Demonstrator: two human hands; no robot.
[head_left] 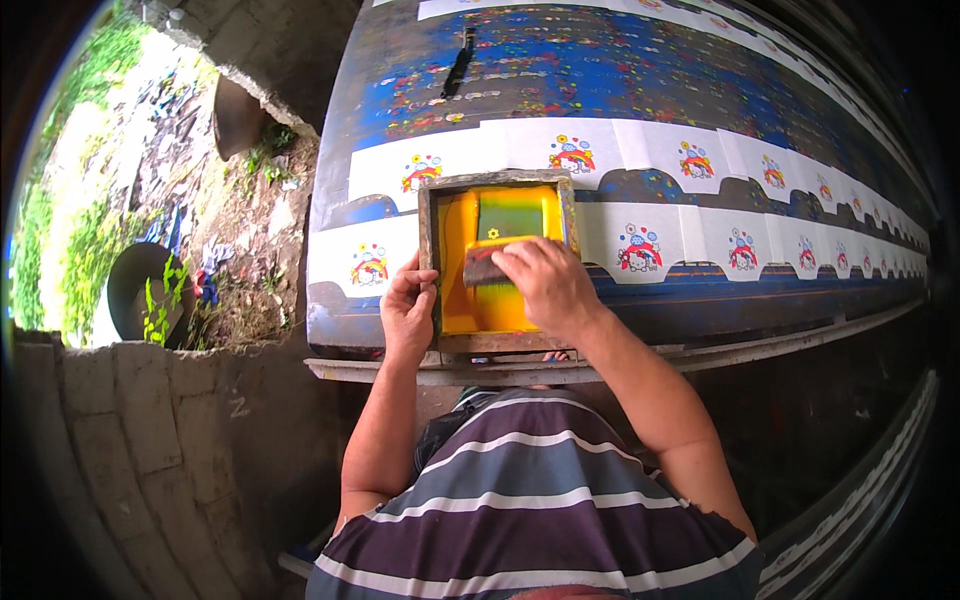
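1. Right hand grips a squeegee inside the wooden frame, over yellow ink.
2. Left hand, fingers drawn together, meets the frame's left side; cannot tell whether it grips.
3. Frame lies at the table's near edge, among printed white pieces.

Spotted left of left hand: dark rounded basin, littered ground, leafy green plants. Lower left of it: block wall.
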